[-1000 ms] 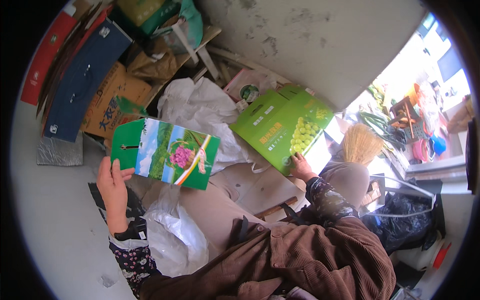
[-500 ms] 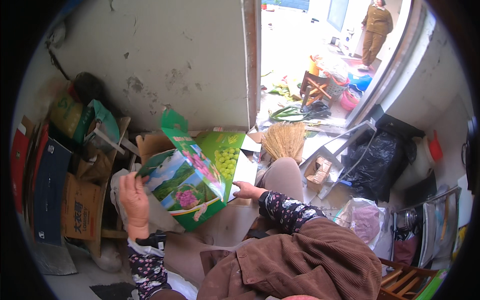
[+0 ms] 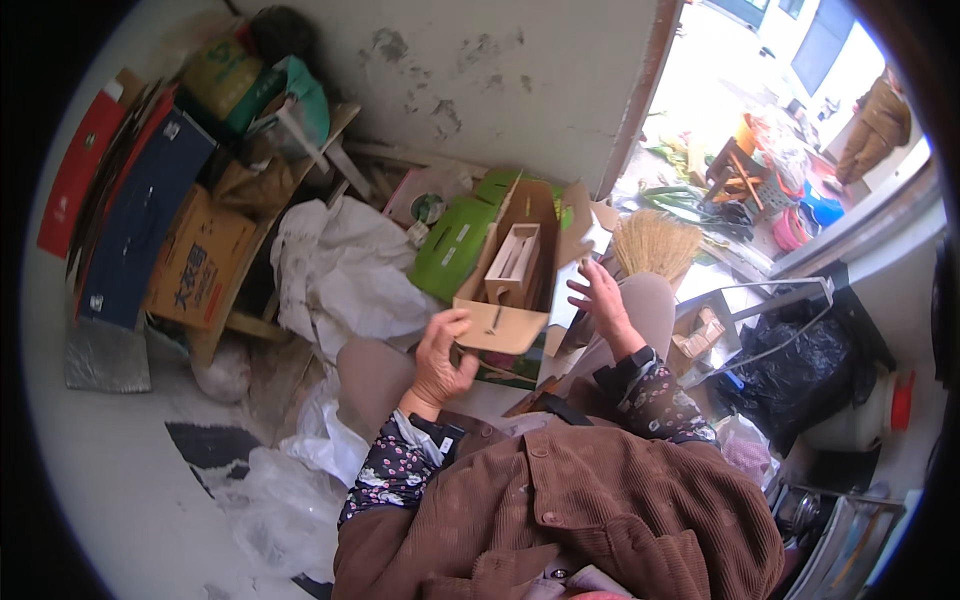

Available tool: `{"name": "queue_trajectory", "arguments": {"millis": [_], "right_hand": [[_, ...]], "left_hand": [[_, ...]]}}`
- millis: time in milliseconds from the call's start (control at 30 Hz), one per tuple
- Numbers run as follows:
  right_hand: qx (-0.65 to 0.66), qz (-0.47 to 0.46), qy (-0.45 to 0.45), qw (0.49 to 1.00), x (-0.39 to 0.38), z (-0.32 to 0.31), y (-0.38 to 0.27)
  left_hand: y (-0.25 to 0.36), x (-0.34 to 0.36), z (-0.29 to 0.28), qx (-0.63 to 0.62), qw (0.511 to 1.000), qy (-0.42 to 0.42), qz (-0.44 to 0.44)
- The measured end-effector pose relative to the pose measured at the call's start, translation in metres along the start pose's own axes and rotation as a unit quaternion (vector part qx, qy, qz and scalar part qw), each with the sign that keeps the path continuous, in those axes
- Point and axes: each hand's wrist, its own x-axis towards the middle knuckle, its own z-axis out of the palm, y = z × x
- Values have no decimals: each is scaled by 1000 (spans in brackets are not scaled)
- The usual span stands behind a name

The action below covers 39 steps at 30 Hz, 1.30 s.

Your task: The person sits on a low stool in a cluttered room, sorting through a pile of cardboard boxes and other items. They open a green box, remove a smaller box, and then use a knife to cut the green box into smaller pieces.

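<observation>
An open cardboard box point(image 3: 527, 207) stands in front of me between my knees, its plain brown inside facing up and its flaps spread. Inside it lies a pale, narrow box-like insert point(image 3: 513, 262) with a slot along it. My left hand point(image 3: 438, 365) has its fingers curled at the left corner of the near flap point(image 3: 500, 326), gripping its edge. On the other side, my right hand point(image 3: 607, 306) is raised beside the right flap, fingers spread and holding nothing. A green printed carton point(image 3: 455, 248) lies against the box's left side.
White sacking point(image 3: 345, 270) lies to the left, beside a shelf with a brown carton point(image 3: 200, 258) and flattened boxes point(image 3: 140, 220). A straw broom point(image 3: 655, 245), a dustpan point(image 3: 705, 335) and a black plastic bag point(image 3: 805, 350) are on the right. A person point(image 3: 875, 125) stands outside the doorway.
The box has gone from showing its printed fruit pictures to standing with its open brown inside upward. My right hand has come up with fingers spread. The view has swung round.
</observation>
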Motion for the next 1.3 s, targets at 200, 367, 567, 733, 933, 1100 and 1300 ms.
{"name": "queue_trajectory", "arguments": {"millis": [200,367,567,733,933,1100,1300], "right_hand": [[-107,-63,-50,991,-34,45,-55],[-123,-109,-52,985,-46,49,-87],[-311,22,-97,945,-49,34,-85],[-166,-4,-131,977,-56,28,-60],[-164,-18,-195,967,-49,24,-66],[25,-6,-217,976,-33,16,-68],[-73,84,-57,992,3,-13,-47]], "left_hand": [[21,-33,-7,-100,991,-79,-41],[17,-32,3,-115,973,-59,-189],[-8,-10,-7,96,917,-181,-341],[-14,-7,18,97,912,-280,-284],[-5,-15,19,54,926,-275,-252],[-32,-32,28,28,970,-135,-202],[-112,-48,66,-398,752,8,-526]]}}
